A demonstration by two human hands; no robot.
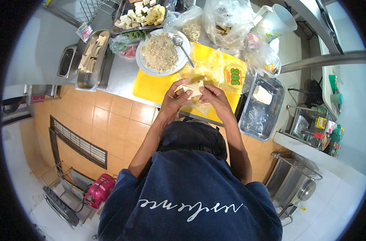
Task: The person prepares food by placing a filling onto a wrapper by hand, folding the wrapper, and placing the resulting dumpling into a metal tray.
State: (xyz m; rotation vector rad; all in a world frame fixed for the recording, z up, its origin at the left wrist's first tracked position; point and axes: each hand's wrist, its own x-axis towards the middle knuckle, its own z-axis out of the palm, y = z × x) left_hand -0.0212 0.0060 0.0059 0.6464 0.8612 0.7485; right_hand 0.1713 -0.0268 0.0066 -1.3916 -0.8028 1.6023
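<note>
Over a yellow cutting board (149, 85), my left hand (175, 99) and my right hand (216, 100) pinch the two sides of a pale, partly folded wrapper sheet (196, 88). Thumbs lie on its near side, and whatever is inside it is hidden. Just beyond my left hand is a white plate (140, 64) heaped with crumbly pale filling (159, 52). A metal spoon (184, 49) rests on the plate, its handle over the rim. Clear plastic (203, 70) lies crumpled on the board beyond my fingers.
To the right, a steel tray (253, 120) holds a pale square stack (262, 95). At left stands a deep steel pan (86, 82) with several folded pale pieces (92, 54). Farther back are a tray of cubed food (141, 16), plastic bags (227, 20) and a white pitcher (280, 22).
</note>
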